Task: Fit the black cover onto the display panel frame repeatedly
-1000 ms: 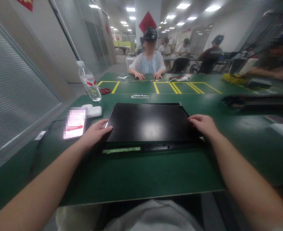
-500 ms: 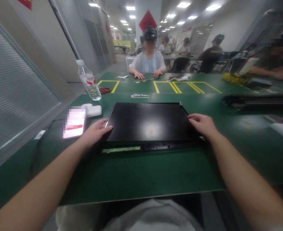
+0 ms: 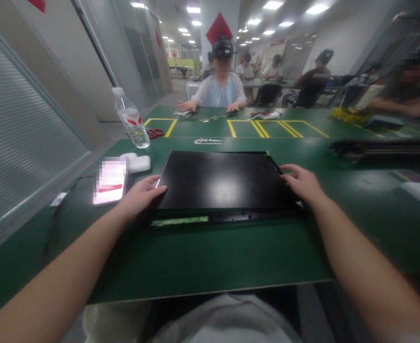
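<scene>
A flat black display panel lies on the green table mat in front of me, with a strip of green circuit board showing along its near edge. My left hand grips the panel's left edge, fingers curled onto the top. My right hand holds the right edge the same way, thumb on the glossy face.
A lit phone and a white case lie left of the panel; a water bottle and red scissors stand farther back. Small white parts lie beyond the panel. A person sits opposite; another black panel is at right.
My hands and the panel have barely moved. The person opposite has stretched one hand out sideways across the far table.
</scene>
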### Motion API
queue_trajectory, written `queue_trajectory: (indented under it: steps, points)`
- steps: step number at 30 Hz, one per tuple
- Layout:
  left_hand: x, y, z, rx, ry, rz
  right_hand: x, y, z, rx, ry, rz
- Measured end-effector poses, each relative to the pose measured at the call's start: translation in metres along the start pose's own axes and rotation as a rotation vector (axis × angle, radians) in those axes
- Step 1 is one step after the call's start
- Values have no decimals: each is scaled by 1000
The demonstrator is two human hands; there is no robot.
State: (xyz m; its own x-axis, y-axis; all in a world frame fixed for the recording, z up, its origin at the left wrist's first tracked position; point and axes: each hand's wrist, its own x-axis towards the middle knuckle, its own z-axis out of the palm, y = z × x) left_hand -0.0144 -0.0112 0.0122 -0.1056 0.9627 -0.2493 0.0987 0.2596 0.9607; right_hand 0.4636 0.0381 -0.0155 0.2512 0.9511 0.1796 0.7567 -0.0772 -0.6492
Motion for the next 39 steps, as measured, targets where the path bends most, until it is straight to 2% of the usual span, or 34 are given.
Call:
queue_trajectory:
  steps: [16,21,29,36,39]
  points:
    - [-4,3,2,-15,-8,-8,5,9,3,24,3,-28]
    - [-4,2,0,-6,26,13,4,9,3,44,-10,-16]
    - [-2,1,-1,0,81,124,4,10,5,45,4,-36]
    - [8,-11,-12,213,154,271,5,12,5,52,7,-46]
    - [16,-19,-17,284,131,283,5,10,4,47,-4,-19]
